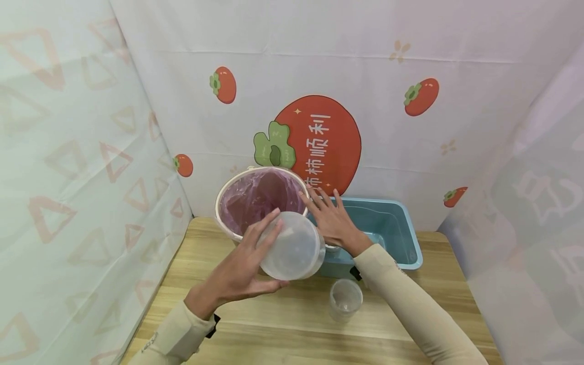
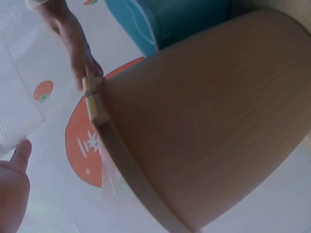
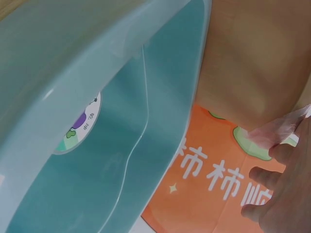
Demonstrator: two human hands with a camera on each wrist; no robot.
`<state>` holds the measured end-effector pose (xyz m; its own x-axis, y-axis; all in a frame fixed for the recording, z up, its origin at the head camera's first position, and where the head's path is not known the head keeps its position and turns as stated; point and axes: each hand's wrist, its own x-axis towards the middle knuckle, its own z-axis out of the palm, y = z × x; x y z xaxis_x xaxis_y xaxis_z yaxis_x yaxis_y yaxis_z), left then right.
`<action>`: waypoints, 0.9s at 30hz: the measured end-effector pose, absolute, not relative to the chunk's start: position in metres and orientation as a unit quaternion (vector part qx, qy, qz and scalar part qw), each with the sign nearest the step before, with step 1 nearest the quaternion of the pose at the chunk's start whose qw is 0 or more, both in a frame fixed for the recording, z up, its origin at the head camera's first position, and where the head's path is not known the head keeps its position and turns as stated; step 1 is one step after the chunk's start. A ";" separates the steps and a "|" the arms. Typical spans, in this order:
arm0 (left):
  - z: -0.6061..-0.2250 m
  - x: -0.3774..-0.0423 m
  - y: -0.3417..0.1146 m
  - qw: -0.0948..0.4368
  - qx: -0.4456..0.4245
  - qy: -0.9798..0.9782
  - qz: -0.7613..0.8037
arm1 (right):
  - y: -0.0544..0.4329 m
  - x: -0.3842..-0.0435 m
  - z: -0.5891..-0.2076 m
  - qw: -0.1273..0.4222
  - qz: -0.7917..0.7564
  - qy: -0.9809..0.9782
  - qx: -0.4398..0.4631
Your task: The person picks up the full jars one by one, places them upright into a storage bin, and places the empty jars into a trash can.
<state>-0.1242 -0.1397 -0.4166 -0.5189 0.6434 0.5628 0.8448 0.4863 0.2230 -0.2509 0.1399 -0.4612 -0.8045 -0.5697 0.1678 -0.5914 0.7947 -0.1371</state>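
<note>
My left hand (image 1: 237, 271) grips a translucent plastic jar (image 1: 294, 248) by its side, thumb below and fingers above. The jar is tilted, its round face toward the head camera, and overlaps the front rim of a trash bin (image 1: 222, 223) lined with a purple bag (image 1: 239, 203). Fingers spread, my right hand (image 1: 335, 220) reaches over the bin's right rim. In the right wrist view, its fingertips are right by the bag's pinkish edge (image 3: 277, 130). The left wrist view shows the bin's brown outer wall (image 2: 209, 121) and a corner of the held jar (image 2: 19, 111).
A blue basin (image 1: 401, 223) stands right of the bin, with a round printed label (image 3: 87, 121) visible inside. Another clear jar (image 1: 345, 301) stands on the wooden table (image 1: 274, 334) in front of the basin. Behind hangs a white cloth (image 1: 182, 101) printed with persimmons.
</note>
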 end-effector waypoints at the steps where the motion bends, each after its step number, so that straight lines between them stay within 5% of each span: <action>1: -0.414 -0.127 -0.141 0.211 -0.443 -0.836 -0.246 | 0.140 -0.251 -0.462 0.058 0.091 -0.945 0.308; 15: -0.390 -0.169 -0.162 0.288 -0.366 -0.848 -0.251 | 0.136 -0.250 -0.464 0.056 0.113 -0.949 0.290; 27: -0.399 -0.193 -0.172 0.232 -0.258 -0.899 -0.269 | 0.136 -0.250 -0.464 0.063 0.122 -0.948 0.287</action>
